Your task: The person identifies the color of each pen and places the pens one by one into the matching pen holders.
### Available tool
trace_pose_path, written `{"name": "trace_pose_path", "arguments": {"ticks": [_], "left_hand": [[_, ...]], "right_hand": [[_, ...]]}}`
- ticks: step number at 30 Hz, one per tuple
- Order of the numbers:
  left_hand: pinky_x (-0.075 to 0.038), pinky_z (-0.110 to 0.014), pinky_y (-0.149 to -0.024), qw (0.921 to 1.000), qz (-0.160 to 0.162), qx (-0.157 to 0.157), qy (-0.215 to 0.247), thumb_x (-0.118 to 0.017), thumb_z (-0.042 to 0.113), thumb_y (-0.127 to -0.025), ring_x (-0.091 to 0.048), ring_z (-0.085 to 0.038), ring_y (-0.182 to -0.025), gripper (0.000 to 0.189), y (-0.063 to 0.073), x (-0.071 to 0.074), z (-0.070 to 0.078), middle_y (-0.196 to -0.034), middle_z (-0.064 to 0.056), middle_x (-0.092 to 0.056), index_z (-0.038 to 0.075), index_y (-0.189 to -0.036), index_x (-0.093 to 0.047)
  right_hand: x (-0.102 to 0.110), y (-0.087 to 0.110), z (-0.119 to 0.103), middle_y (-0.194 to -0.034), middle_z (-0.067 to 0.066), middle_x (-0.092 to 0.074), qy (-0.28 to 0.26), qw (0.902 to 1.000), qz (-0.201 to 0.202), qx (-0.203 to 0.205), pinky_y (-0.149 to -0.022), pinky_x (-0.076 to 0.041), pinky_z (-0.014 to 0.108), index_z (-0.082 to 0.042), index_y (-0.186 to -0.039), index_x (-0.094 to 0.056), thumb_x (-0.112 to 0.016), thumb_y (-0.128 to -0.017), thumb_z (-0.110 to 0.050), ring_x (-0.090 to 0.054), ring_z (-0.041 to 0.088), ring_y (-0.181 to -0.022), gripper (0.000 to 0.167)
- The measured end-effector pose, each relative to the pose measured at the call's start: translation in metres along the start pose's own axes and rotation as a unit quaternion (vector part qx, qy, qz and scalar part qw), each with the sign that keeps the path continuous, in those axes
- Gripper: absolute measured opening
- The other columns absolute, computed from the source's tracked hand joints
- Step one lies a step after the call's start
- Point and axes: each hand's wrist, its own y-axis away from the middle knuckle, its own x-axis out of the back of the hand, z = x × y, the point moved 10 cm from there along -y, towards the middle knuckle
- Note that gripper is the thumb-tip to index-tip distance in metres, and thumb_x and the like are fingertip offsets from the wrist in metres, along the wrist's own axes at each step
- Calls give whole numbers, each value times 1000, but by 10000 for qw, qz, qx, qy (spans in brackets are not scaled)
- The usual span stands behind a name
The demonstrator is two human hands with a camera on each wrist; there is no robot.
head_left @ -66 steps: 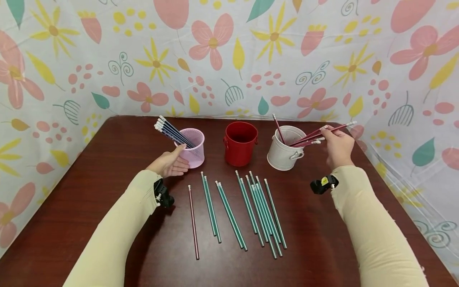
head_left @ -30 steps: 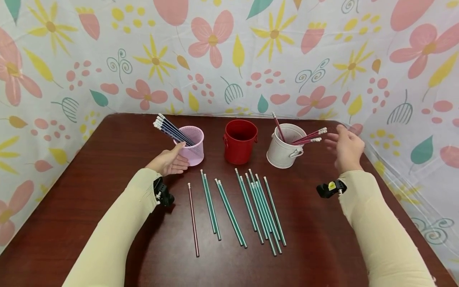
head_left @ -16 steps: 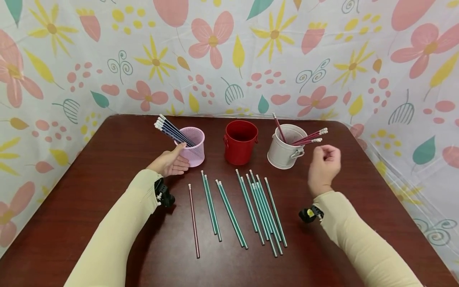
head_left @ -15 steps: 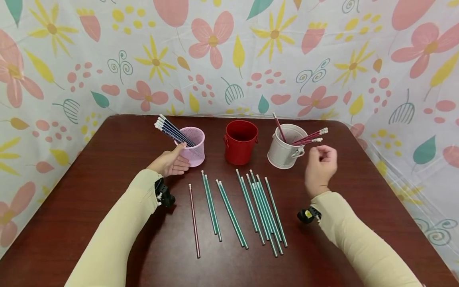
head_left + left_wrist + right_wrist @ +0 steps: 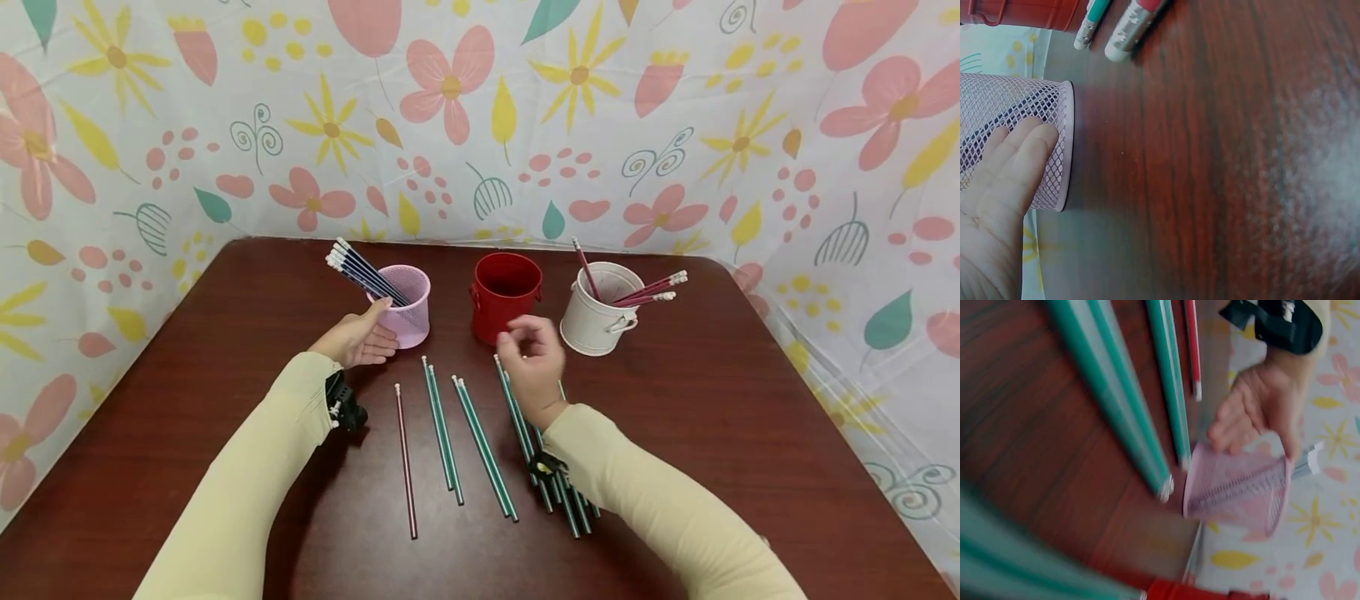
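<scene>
My left hand (image 5: 363, 337) rests against the pink mesh pencil cup (image 5: 412, 323), thumb at its rim and straight fingers along its side. Several dark blue pencils (image 5: 360, 267) lean in that cup, white eraser ends up. Over the row of green pencils, just in front of the red bucket (image 5: 498, 304), my right hand (image 5: 534, 367) hovers with loosely curled fingers and nothing visible in them; it hides the upper parts of some pencils. Green pencils (image 5: 483, 446) lie on the table in small groups. One dark red pencil (image 5: 406, 467) lies left of them.
A white bucket (image 5: 588, 321) stands right of the red one, with several dark red pencils (image 5: 645, 293) sticking out, most tilted to the right. The brown table (image 5: 750, 467) ends at a floral cloth (image 5: 600, 108) behind.
My right hand let go of dark red pencils in the white bucket, drew back, then moved left across to the front of the red bucket. My left hand has stayed at the pink cup.
</scene>
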Motion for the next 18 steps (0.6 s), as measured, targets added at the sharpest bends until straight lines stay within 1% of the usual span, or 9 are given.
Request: {"name": "trace_pose_path", "arguments": {"ticks": [2,4,5,7,9,11,12,14,18], "left_hand": [[-51,-36,-90,10000,21,7,-8,-36,57,-96,-63,-23,-93,78,0,1,0,-99,-14,-63,-14,-126,-47],[-51,-36,-90,10000,31,5,-6,-36,57,-96,-63,-24,-93,78,0,2,-1,-103,-16,-62,-14,-126,-47],[-51,-36,-91,10000,16,-2,-17,-36,57,-96,-63,-24,-94,79,0,2,-1,-104,-17,-62,-15,-127,-47],[-51,-36,-90,10000,11,5,31,-37,57,-96,-63,-26,-95,79,0,1,-2,-105,-18,-62,-15,-126,-47],[-51,-37,-90,10000,-7,11,53,-37,56,-96,-62,-27,-97,79,-1,1,-3,-103,-18,-63,-16,-127,-47],[-52,-36,-89,10000,-11,10,52,-36,56,-96,-63,-27,-96,79,-1,1,-3,-100,-17,-63,-16,-127,-47],[-52,-36,-88,10000,18,21,72,-37,56,-96,-63,-26,-95,78,-1,1,-3,-97,-15,-63,-16,-126,-47],[-52,-35,-87,10000,53,20,82,-37,56,-96,-64,-24,-91,78,0,1,-2,-92,-13,-64,-16,-126,-48],[-53,-36,-86,9999,69,-12,101,-38,56,-96,-65,-20,-83,77,-1,0,0,-86,-10,-65,-16,-124,-50]], "right_hand": [[-28,3,12,-70,4,-54,324,9947,-795,-558,-54,-40,18,10,-93,-56,-61,-81,4,-48,6,-62,14],[-56,9,29,-73,8,-56,985,9705,-1801,-1264,-56,-42,22,4,-99,-60,-65,-84,-3,-50,10,-65,17],[-70,14,38,-75,6,-58,1385,9482,-2368,-1602,-57,-43,23,1,-100,-62,-67,-85,-8,-50,11,-66,18],[-92,27,53,-77,2,-60,2207,8875,-3456,-2101,-58,-43,25,-6,-99,-65,-67,-87,-18,-51,12,-68,18],[-111,41,60,-76,-2,-61,2910,8181,-4423,-2245,-58,-43,26,-12,-95,-68,-66,-87,-25,-52,12,-68,16],[-125,52,63,-73,-6,-62,3372,7609,-5084,-2211,-57,-44,28,-16,-87,-69,-65,-86,-29,-53,12,-67,13],[-130,55,63,-71,-7,-62,3552,7396,-5284,-2181,-56,-44,29,-18,-82,-70,-65,-85,-29,-54,12,-66,12],[-138,61,63,-67,-9,-61,3874,7085,-5495,-2145,-54,-45,32,-21,-73,-68,-66,-83,-30,-54,12,-63,15],[-144,70,63,-63,-6,-59,4472,6644,-5612,-2090,-54,-46,38,-21,-61,-62,-67,-81,-36,-55,14,-62,25]]}}
